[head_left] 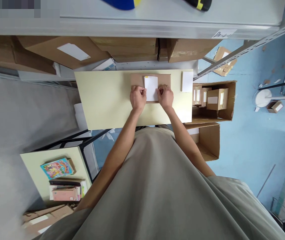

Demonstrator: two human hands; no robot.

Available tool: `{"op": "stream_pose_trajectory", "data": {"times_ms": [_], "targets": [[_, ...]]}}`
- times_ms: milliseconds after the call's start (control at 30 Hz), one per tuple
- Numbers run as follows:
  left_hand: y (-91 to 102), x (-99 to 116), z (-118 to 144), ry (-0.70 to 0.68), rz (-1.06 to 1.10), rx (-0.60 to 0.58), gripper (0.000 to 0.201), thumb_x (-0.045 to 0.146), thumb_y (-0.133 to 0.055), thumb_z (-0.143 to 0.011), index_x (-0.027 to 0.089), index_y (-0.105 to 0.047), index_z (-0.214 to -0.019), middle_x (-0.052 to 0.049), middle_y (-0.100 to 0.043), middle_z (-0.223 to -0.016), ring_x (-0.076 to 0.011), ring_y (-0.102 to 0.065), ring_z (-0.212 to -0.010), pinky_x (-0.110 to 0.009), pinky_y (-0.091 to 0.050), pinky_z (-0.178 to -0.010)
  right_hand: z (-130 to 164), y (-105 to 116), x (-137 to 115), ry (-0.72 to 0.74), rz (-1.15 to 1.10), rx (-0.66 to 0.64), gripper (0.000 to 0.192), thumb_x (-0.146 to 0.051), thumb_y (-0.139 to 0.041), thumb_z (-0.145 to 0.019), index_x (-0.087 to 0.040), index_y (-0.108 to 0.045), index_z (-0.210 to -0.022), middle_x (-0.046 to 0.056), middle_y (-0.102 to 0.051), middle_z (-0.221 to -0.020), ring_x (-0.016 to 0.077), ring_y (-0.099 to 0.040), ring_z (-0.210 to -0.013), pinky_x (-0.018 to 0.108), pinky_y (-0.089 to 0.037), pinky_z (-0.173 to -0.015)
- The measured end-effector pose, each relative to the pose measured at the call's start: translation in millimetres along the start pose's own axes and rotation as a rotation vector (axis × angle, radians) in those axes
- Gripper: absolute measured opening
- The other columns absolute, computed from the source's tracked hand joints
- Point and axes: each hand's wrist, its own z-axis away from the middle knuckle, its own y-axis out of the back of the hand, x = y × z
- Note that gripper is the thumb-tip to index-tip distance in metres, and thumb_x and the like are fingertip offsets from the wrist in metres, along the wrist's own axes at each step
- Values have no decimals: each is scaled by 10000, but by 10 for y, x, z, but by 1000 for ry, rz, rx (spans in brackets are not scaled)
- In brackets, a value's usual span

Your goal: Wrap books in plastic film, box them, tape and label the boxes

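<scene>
Grey metal makes up the shelf rack [132, 25] that runs along the far side of the long pale-yellow table [107, 100], which we take as our landmark. Off the table's near left corner we see a smaller side table [36, 163] with a black frame, bearing a bright picture book [57, 168] and a pink box [65, 194]. Brown shelf cartons [135, 48] stand in a row beyond the table's far edge. Just right of the table is an open carton [228, 103] with several small taped boxes [216, 100] inside, and by the near right corner another open carton [209, 140]. On the table, right of its middle and near the far edge, lies a flat brown cardboard parcel [137, 80]. Over it our left hand [138, 98] and our right hand [165, 97] each bring thumb and fingertips together, pinching opposite side edges of a white label [151, 90] on the parcel, yellow-marked at its far left corner. Towards the table's far right corner sits a white paper stack [187, 81].
</scene>
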Motion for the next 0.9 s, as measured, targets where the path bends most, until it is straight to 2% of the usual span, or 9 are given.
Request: {"op": "stream_pose_trajectory", "data": {"times_ms": [233, 333, 433, 500, 567, 667, 800, 900], "targets": [[-3, 35, 16, 3, 11, 0, 202, 199, -707, -1064, 267, -622, -894, -87, -695, -1019, -281, -709, -1060, -454, -584, -1112, 11, 8, -49, -11, -12, 34, 311, -488, -585, -1204, -250, -646, -1013, 108, -781, -1119, 299, -741, -1103, 509, -596, -1073], [-10, 46, 28, 3, 8, 8, 200, 201, -708, -1064, 272, -614, -903, -87, -694, -1014, -284, -701, -1090, -451, -579, -1149, 30, 33, -68, -31, 2, 8, 342, -518, -544, -1219, -238, -679, -1077, 120, -774, -1134, 310, -747, -1118, 525, -590, -1094], [-12, 64, 57, 15, -3, 1, 128, 221, -683, -1089, 259, -653, -970, -107, -708, -1063, -295, -705, -1147, -462, -556, -1193, 115, 91, -111, -1, 51, -35, 446, -572, -485, -1226, -202, -719, -1311, 166, -761, -1248, 345, -735, -1223, 553, -576, -1137], [-1, 80, 87, 22, 2, -7, 45, 278, -672, -1118, 243, -701, -1121, -117, -721, -1105, -307, -709, -1194, -479, -539, -1212, 194, 140, -140, 70, 93, -83, 608, -655, -451, -1213, -187, -678, -1528, 205, -727, -1386, 384, -698, -1347, 577, -559, -1179], [28, 95, 123, 14, 24, -19, 254, 371, -669, -1142, 241, -695, -1359, -122, -732, -1158, -323, -704, -1274, -493, -525, -1228, 248, 173, -153, 146, 124, -140, 746, -737, -420, -1192, -198, -614, -1670, 224, -691, -1485, 420, -656, -1438, 599, -538, -1220], [100, 108, 163, -49, 27, -70, 512, 502, -650, -1147, 277, -624, -1606, -157, -722, -1300, -364, -655, -1422, -516, -510, -1248, 212, 144, -133, 209, 128, -168, 801, -762, -378, -1191, -201, -594, -1719, 226, -703, -1507, 420, -652, -1442, 603, -517, -1260], [188, 109, 139, -120, -65, -202, 595, 588, -648, -1121, 265, -677, -1620, -211, -678, -1380, -455, -619, -1466, -568, -514, -1241, 2, -23, -114, 192, 83, -122, 690, -615, -331, -1239, -193, -616, -1705, 209, -768, -1430, 370, -701, -1354, 569, -532, -1263], [179, 107, 42, -168, -108, -240, 679, 613, -684, -1098, 204, -651, -1639, -244, -674, -1431, -475, -594, -1489, -566, -497, -1254, -101, -121, -192, 142, 111, -134, 648, -438, -277, -1245, -138, -590, -1726, 252, -773, -1418, 391, -723, -1341, 607, -542, -1250]]}}
